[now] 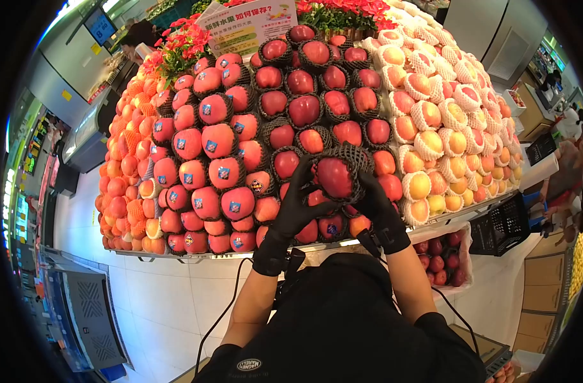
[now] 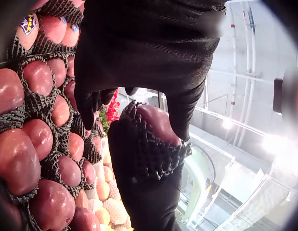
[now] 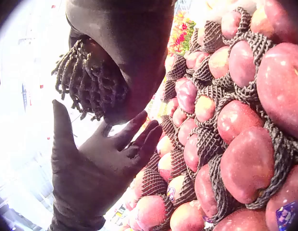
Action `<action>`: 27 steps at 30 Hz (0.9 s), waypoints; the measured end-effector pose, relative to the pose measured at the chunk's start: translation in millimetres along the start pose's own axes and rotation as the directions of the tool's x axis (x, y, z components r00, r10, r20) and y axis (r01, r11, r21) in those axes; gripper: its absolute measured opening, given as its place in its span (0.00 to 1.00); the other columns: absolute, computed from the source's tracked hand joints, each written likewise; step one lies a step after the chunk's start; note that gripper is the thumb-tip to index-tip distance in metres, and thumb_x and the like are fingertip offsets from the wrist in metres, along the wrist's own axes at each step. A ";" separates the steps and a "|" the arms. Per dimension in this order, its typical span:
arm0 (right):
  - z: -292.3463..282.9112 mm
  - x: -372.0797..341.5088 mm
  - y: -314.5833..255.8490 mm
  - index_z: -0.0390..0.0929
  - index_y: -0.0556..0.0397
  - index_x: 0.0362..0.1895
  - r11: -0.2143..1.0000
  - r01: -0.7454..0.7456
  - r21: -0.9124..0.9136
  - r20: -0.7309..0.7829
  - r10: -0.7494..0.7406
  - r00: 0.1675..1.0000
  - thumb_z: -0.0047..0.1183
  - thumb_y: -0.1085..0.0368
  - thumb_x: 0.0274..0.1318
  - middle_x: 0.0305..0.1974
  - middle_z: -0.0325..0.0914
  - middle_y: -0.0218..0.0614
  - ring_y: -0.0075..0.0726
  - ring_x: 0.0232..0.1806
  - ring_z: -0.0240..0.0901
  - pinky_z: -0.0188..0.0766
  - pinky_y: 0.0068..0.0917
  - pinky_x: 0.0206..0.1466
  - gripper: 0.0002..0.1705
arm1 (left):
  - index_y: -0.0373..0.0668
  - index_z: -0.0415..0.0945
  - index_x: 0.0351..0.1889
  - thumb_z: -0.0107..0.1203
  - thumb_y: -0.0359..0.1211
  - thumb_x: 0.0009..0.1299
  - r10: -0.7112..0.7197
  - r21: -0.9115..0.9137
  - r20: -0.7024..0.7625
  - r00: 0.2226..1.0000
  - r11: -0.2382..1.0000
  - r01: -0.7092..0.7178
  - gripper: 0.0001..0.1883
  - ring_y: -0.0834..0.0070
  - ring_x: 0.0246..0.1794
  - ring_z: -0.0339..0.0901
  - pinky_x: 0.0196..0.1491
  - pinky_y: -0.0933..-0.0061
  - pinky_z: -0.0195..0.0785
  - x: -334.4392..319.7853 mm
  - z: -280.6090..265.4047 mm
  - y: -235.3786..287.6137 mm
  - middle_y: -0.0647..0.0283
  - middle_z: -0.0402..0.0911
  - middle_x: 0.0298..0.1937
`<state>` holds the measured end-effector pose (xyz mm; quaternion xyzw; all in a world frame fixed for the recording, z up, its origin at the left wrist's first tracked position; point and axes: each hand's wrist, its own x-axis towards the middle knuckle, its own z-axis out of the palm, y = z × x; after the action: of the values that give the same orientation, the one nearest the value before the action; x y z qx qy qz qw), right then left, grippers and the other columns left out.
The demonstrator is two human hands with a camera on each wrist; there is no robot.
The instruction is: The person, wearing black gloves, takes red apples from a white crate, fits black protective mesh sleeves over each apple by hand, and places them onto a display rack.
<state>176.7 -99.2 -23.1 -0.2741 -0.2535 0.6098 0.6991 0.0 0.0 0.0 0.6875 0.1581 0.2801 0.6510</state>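
Both hands wear black gloves and meet over the front of a fruit display. My right hand (image 1: 376, 199) grips a dark red apple (image 1: 335, 177) from its right side. A black foam net (image 3: 88, 84) covers part of the apple and hangs loose past it. My left hand (image 1: 298, 207) is at the apple's left side, its fingers spread and thumb apart in the right wrist view. In the left wrist view, the left thumb reaches the edge of the apple (image 2: 158, 124). Most of the apple is hidden by the right hand in the right wrist view.
Red apples in black nets (image 1: 304, 110) fill the middle of the sloped display. Stickered apples (image 1: 189, 143) lie left, paler fruit in white nets (image 1: 429, 143) right. A sign (image 1: 250, 29) stands behind. A box of dark fruit (image 1: 467, 239) and a black crate (image 1: 501, 226) sit below right.
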 end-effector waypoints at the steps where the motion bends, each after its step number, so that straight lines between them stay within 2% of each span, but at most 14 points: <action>1: 5.6 0.0 0.7 0.57 0.50 0.69 0.999 0.001 0.045 -0.067 0.002 0.998 0.42 0.49 0.67 0.67 0.59 0.44 0.48 0.68 0.58 0.58 0.53 0.69 0.32 | 0.43 0.39 0.75 0.73 0.34 0.51 0.023 -0.006 -0.014 1.000 1.000 -0.023 0.59 0.64 0.73 0.52 0.71 0.57 0.51 -0.5 7.4 5.5 0.55 0.48 0.75; 2: 8.1 -0.1 1.2 0.57 0.50 0.68 0.996 0.006 0.091 -0.135 0.006 0.991 0.40 0.49 0.68 0.67 0.58 0.44 0.49 0.68 0.57 0.57 0.54 0.69 0.31 | 0.43 0.40 0.75 0.73 0.34 0.51 0.046 -0.011 -0.027 0.999 0.999 -0.046 0.59 0.64 0.73 0.51 0.72 0.58 0.50 -0.4 11.6 8.7 0.53 0.48 0.75; 5: 5.9 -5.6 1.3 0.57 0.50 0.68 0.981 -0.013 0.195 -0.143 0.041 0.989 0.38 0.50 0.69 0.67 0.59 0.44 0.49 0.67 0.59 0.58 0.54 0.69 0.30 | 0.40 0.39 0.74 0.74 0.34 0.50 0.140 0.164 -0.054 0.989 0.978 -0.130 0.60 0.62 0.73 0.52 0.71 0.59 0.51 1.0 17.6 -3.2 0.52 0.48 0.74; 8: 7.9 -5.8 3.3 0.57 0.51 0.69 0.985 -0.006 0.172 -0.209 0.042 0.977 0.38 0.50 0.69 0.67 0.59 0.44 0.49 0.66 0.59 0.57 0.53 0.69 0.30 | 0.39 0.40 0.74 0.75 0.34 0.49 0.177 0.182 -0.060 0.982 0.970 -0.164 0.61 0.62 0.73 0.52 0.72 0.60 0.50 6.2 21.3 5.9 0.51 0.49 0.74; 11: 4.2 -7.2 4.7 0.55 0.51 0.69 0.935 0.005 0.354 -0.029 0.005 1.000 0.46 0.56 0.66 0.62 0.65 0.39 0.38 0.61 0.67 0.71 0.35 0.61 0.31 | 0.39 0.41 0.74 0.75 0.33 0.48 0.156 0.186 -0.076 0.985 0.973 -0.140 0.61 0.64 0.73 0.51 0.72 0.60 0.50 7.9 25.5 9.3 0.52 0.49 0.74; 14: 14.5 -5.8 -4.0 0.47 0.46 0.72 0.986 0.030 0.165 0.039 -0.037 0.999 0.49 0.62 0.63 0.65 0.60 0.39 0.39 0.62 0.65 0.70 0.36 0.61 0.37 | 0.40 0.43 0.74 0.75 0.32 0.47 0.170 0.122 -0.094 0.981 0.980 -0.158 0.60 0.65 0.73 0.51 0.72 0.59 0.50 5.5 22.7 5.2 0.53 0.51 0.73; 17: 11.7 -3.8 -6.7 0.41 0.43 0.74 0.995 -0.064 0.072 -0.058 0.068 0.996 0.50 0.68 0.61 0.67 0.58 0.40 0.38 0.63 0.64 0.70 0.36 0.60 0.42 | 0.40 0.46 0.73 0.75 0.33 0.47 0.160 0.115 -0.086 0.983 0.982 -0.150 0.58 0.65 0.72 0.53 0.72 0.60 0.50 5.1 19.6 5.1 0.54 0.54 0.72; 20: 18.4 -5.4 -9.4 0.42 0.45 0.73 0.999 -0.042 -0.006 -0.095 0.041 0.995 0.48 0.69 0.61 0.65 0.59 0.41 0.36 0.61 0.65 0.71 0.35 0.59 0.40 | 0.41 0.49 0.71 0.75 0.33 0.46 0.148 0.108 -0.084 0.985 0.985 -0.138 0.56 0.65 0.71 0.54 0.72 0.60 0.51 4.5 17.7 4.6 0.55 0.56 0.70; 23: 18.0 -5.1 -7.8 0.43 0.47 0.73 1.000 -0.023 0.015 -0.130 0.025 0.991 0.49 0.70 0.59 0.64 0.60 0.41 0.35 0.58 0.68 0.72 0.33 0.56 0.40 | 0.40 0.48 0.72 0.77 0.35 0.43 0.120 0.193 -0.084 0.989 0.976 -0.102 0.60 0.63 0.71 0.56 0.71 0.61 0.52 4.6 17.4 -9.6 0.53 0.58 0.69; 27: 24.6 -0.3 -11.1 0.49 0.53 0.69 0.940 -0.001 -0.341 -0.180 -0.064 0.982 0.56 0.69 0.53 0.61 0.62 0.42 0.34 0.56 0.68 0.73 0.30 0.55 0.42 | 0.41 0.49 0.71 0.76 0.35 0.46 0.128 0.184 -0.103 0.986 0.977 -0.107 0.57 0.64 0.71 0.54 0.72 0.60 0.50 1.9 19.2 -13.3 0.55 0.56 0.70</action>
<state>167.7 -98.9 2.3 -0.4428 -0.2920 0.5170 0.6719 14.8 -13.0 -12.6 0.7339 0.1786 0.3418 0.5591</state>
